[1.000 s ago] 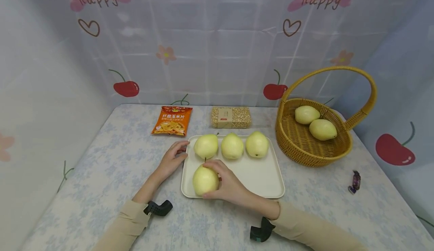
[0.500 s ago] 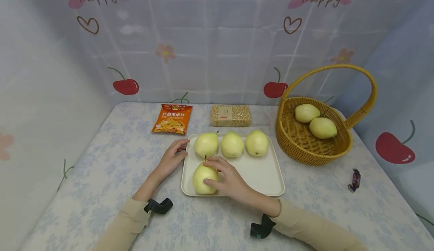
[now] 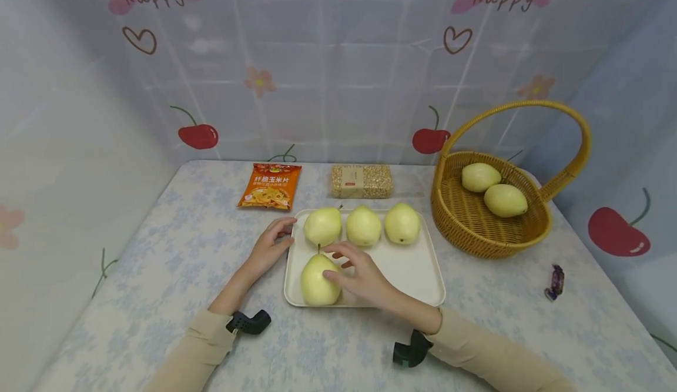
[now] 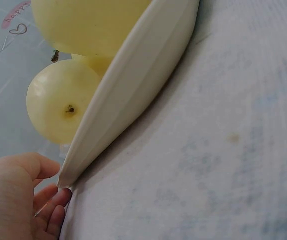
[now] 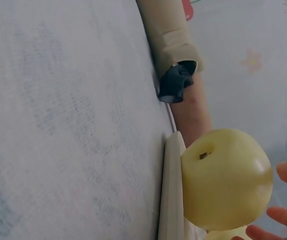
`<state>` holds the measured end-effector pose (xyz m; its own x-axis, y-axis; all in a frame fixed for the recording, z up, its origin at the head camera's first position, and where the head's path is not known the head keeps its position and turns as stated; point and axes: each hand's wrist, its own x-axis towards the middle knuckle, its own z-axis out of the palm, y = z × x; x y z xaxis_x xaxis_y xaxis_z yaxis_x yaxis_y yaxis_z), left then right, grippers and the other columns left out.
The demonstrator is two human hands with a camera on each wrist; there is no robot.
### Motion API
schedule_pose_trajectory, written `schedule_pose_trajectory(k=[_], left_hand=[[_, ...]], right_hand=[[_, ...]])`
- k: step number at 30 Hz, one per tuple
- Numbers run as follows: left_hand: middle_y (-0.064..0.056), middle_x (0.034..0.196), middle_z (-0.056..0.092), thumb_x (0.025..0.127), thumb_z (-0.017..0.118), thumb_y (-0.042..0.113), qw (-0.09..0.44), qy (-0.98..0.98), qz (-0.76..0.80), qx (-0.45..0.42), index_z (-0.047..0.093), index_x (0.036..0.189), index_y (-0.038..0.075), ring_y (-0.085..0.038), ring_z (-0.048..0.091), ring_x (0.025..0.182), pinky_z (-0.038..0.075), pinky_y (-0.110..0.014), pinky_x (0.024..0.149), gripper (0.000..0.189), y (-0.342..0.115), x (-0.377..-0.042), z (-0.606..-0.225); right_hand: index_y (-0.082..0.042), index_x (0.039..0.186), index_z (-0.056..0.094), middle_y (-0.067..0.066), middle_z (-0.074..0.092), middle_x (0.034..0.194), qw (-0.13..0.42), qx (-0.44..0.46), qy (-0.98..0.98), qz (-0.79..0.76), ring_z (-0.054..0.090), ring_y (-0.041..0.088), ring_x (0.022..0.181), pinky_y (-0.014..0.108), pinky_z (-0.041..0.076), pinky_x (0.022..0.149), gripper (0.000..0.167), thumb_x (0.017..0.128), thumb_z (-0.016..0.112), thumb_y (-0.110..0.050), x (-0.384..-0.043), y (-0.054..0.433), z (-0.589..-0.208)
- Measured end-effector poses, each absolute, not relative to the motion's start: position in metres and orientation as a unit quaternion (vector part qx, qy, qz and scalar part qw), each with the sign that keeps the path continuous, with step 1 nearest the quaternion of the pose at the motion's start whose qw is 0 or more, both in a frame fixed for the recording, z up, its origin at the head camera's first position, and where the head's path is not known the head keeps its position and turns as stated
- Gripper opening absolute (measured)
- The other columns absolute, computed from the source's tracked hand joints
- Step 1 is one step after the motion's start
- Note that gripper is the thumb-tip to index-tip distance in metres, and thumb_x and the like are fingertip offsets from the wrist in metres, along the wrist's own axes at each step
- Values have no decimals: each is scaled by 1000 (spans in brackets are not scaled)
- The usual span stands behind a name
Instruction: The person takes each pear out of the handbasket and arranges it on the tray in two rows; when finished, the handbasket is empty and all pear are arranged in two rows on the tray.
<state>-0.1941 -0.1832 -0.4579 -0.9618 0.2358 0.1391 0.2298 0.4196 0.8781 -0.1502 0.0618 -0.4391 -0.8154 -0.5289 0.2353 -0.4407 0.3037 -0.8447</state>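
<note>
In the head view, a pale green pear (image 3: 319,286) stands upright at the front left of the white tray (image 3: 407,274). Close at its right side is my right hand (image 3: 365,274), thumb and fingers spread; the right wrist view shows a gap between the fingertips (image 5: 283,217) and the pear (image 5: 228,180). Three more pears form a row along the tray's back: a left one (image 3: 322,226), a middle one (image 3: 363,225) and a right one (image 3: 402,223). My left hand (image 3: 268,250) holds the tray's left rim near the back corner, thumb and fingers about the edge (image 4: 118,95).
A wicker basket (image 3: 449,227) with a tall handle stands right of the tray, holding two pears (image 3: 505,200). Behind the tray lie an orange snack bag (image 3: 271,186) and a pack of grains (image 3: 376,181). A purple wrapped candy (image 3: 555,282) lies at the right.
My right hand has let go of the front pear, its fingers spreading and drawing back slightly to the right. The left hand has stayed at the tray's rim.
</note>
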Motion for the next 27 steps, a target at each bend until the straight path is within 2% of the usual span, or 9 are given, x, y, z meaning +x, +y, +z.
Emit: schedule_pose_trajectory(k=[11,17,27], left_hand=[[-21,139,45,95,52,3,8,841,524,138,45,138,-4,-37,50,119,39,-52,104,44,-185,-193,-459],[-21,140,45,95,52,4,8,842,521,136,45,138,-3,-36,51,119,39,-52,104,44,-185,-192,-461],[-23,137,46,95,52,1,-4,842,519,146,45,137,-5,-38,52,117,41,-53,101,43,-184,-193,-460]], right_hand=[[-2,142,39,18,52,138,109,-270,796,-531,50,33,127,45,46,99,49,99,50,-22,-163,60,-448],[-5,145,35,17,43,146,118,-252,797,-536,41,36,134,51,40,106,53,98,52,-24,-163,62,-452],[-8,146,34,15,35,150,117,-233,803,-536,39,36,136,52,38,108,56,97,54,-26,-162,64,-447]])
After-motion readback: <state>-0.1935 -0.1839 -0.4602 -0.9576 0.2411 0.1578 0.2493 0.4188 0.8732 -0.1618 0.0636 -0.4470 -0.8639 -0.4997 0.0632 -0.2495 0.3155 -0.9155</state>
